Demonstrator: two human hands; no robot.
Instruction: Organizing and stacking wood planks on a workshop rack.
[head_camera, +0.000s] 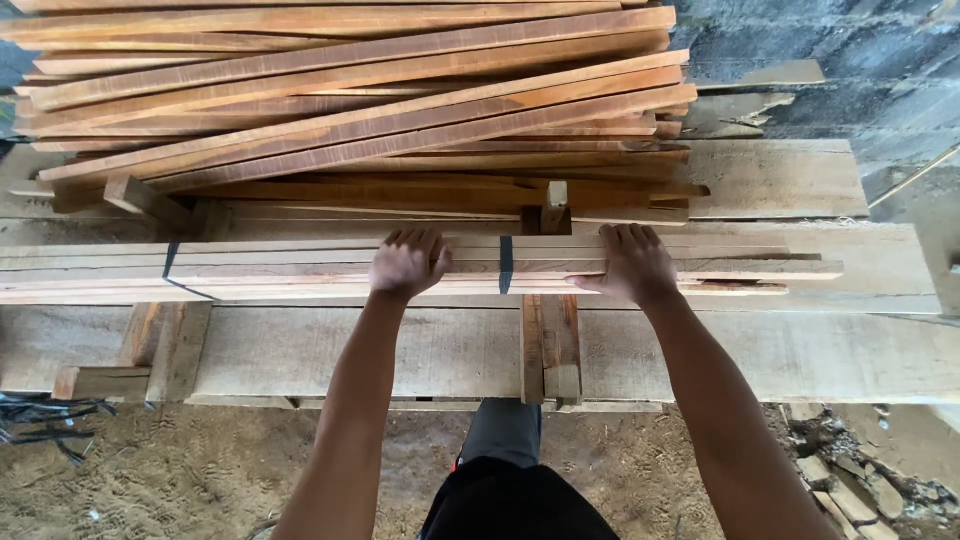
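The fingers (418, 240) of the left hand (408, 264) lie close together and flat, curled over the far edge of a strapped bundle of pale boards (300, 270); the fingers (628, 236) of the right hand (634, 264) lie the same way, slightly fanned, thumb pointing toward nine o'clock along the bundle's near face. Both palms press down on top of the bundle, with a dark strap (506, 264) wrapped round the boards between them and a second strap (170, 262) well off at nine o'clock. The bundle rests crosswise on short wooden spacers (548, 345) – these sit on wide grey planks (800, 350) that make the working surface and run past both side edges of the view. At twelve o'clock from the hands a loose heap of reddish-brown slats (360, 100) is stacked, fanned at slight angles, one small upright block (556, 205) at its near edge. Past one o'clock stands a rough dark masonry wall (850, 60). Toward six o'clock the ground (200, 470) is sandy earth marked with prints – black strapping scraps (40, 420) lie at eight o'clock, broken stone rubble (850, 490) at four o'clock, and the person's dark trousers (510, 480) show between the forearms
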